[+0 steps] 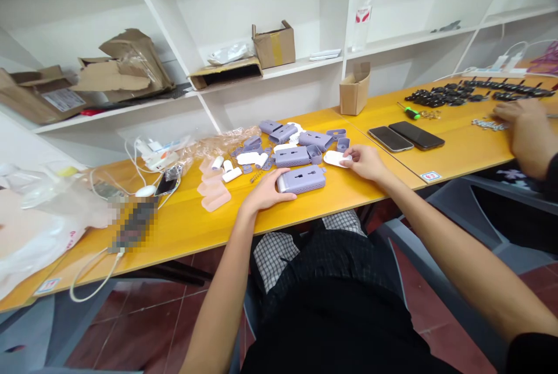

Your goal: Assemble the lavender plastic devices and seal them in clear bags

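Observation:
My left hand (pixel 267 191) rests on the orange table (pixel 183 223), fingers curled against the left end of a purple plastic case (pixel 301 179). My right hand (pixel 365 162) pinches the edge of a flat white oval piece (pixel 335 158) lying on the table. Behind them sits a heap of several purple housings (pixel 293 156) and small white parts (pixel 232 174).
Pink translucent pieces (pixel 213 194) lie to the left, near a charger and white cables (pixel 150 156). Two phones (pixel 405 137) lie to the right. Another person's hand (pixel 525 130) works by black parts (pixel 462 95). A small cardboard box (pixel 354 90) stands at the back. White shelves hold cartons.

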`<state>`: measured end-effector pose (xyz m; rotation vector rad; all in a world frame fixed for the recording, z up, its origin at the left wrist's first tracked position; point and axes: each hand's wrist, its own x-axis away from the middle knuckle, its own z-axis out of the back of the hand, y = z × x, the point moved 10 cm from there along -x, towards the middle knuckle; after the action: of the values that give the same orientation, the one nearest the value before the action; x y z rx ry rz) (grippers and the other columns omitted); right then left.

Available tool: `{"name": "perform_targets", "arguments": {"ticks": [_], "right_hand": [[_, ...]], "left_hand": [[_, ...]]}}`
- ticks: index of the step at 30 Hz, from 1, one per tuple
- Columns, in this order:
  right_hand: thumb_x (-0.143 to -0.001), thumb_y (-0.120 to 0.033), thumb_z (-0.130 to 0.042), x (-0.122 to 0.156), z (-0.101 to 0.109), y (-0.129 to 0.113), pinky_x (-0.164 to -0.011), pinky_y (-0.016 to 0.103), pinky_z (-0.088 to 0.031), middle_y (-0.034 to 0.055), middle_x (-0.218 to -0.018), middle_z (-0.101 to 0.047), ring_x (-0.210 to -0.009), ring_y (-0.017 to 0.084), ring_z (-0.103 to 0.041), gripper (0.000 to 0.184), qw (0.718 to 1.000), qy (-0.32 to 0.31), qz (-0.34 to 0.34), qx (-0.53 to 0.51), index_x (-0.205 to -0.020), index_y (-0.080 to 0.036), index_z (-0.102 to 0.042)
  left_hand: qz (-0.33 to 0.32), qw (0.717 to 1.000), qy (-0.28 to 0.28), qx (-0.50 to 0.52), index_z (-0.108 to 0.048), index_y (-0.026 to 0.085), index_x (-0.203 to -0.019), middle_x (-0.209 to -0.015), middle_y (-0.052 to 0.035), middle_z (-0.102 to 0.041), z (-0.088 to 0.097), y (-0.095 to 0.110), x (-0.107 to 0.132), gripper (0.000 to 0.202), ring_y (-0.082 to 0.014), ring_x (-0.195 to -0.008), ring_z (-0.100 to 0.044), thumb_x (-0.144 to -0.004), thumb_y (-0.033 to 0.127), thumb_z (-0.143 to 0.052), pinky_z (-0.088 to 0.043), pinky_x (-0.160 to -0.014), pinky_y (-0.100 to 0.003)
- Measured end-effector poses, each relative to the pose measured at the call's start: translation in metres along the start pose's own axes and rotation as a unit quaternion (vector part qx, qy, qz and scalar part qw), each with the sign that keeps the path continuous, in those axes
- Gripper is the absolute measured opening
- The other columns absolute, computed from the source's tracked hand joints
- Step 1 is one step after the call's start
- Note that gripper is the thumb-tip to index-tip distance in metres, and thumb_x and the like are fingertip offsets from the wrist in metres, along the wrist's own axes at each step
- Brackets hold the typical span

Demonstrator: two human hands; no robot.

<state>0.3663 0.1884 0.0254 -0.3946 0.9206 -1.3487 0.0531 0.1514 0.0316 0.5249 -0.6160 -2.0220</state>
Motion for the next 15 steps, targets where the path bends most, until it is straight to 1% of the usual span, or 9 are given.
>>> {"name": "perform_targets", "arguments": {"ticks": [2,4,6,8,11,15], "right_hand": [[-0.075,-0.039,-0.081,0.003,0.002,0.006,-0.076,0.042,-0.055,0.0069,-0.081,-0.075,-0.078,0.027,-0.070,0.023,0.997,0.009,-0.038,-0.069,-0.086,-0.021,-0.071],[-0.074,-0.043,-0.082,0.006,0.000,0.004,-0.076,0.042,-0.057,0.0072,-0.083,-0.077,-0.080,0.027,-0.072,0.027,0.988,0.000,-0.058,-0.140,-0.087,-0.022,-0.071],[-0.073,-0.044,-0.084,0.009,-0.005,-0.007,-0.080,0.043,-0.058,0.0074,-0.088,-0.078,-0.084,0.028,-0.074,0.030,0.979,-0.024,-0.051,-0.198,-0.089,-0.022,-0.071],[-0.072,-0.045,-0.087,0.012,-0.009,-0.022,-0.084,0.045,-0.058,0.0071,-0.093,-0.078,-0.088,0.027,-0.074,0.031,0.970,-0.047,-0.030,-0.235,-0.088,-0.022,-0.072],[-0.072,-0.045,-0.088,0.015,-0.014,-0.042,-0.090,0.048,-0.058,0.0065,-0.094,-0.078,-0.091,0.027,-0.074,0.031,0.960,-0.073,-0.008,-0.268,-0.088,-0.023,-0.073],[-0.074,-0.044,-0.087,0.019,-0.018,-0.058,-0.095,0.050,-0.058,0.0067,-0.099,-0.079,-0.095,0.028,-0.075,0.029,0.952,-0.096,0.004,-0.292,-0.087,-0.023,-0.072]], "left_hand": [[-0.003,1.000,-0.011,0.003,-0.054,0.027,-0.150,-0.157,-0.0098,-0.055,-0.001,0.002,-0.001,0.088,-0.0361,-0.143,-0.053,-0.072,0.050,-0.088,-0.039,-0.123,-0.052],[-0.006,1.000,-0.024,0.011,-0.055,0.026,-0.149,-0.156,-0.0098,-0.057,-0.003,0.004,-0.002,0.088,-0.0361,-0.140,-0.055,-0.070,0.049,-0.089,-0.042,-0.120,-0.051],[-0.006,0.999,-0.034,0.019,-0.056,0.026,-0.148,-0.153,-0.0097,-0.059,-0.005,0.007,-0.002,0.089,-0.0359,-0.138,-0.057,-0.069,0.047,-0.090,-0.044,-0.118,-0.050],[-0.008,0.999,-0.039,0.024,-0.056,0.026,-0.148,-0.152,-0.0095,-0.060,-0.006,0.009,-0.002,0.090,-0.0356,-0.136,-0.058,-0.068,0.047,-0.090,-0.045,-0.117,-0.049],[-0.011,0.999,-0.039,0.025,-0.056,0.027,-0.149,-0.154,-0.0093,-0.058,-0.006,0.010,-0.002,0.090,-0.0358,-0.137,-0.058,-0.068,0.048,-0.090,-0.045,-0.117,-0.050],[-0.011,0.999,-0.037,0.021,-0.055,0.027,-0.150,-0.156,-0.0095,-0.057,-0.006,0.009,-0.002,0.090,-0.0360,-0.139,-0.056,-0.070,0.050,-0.089,-0.044,-0.117,-0.051]]}}
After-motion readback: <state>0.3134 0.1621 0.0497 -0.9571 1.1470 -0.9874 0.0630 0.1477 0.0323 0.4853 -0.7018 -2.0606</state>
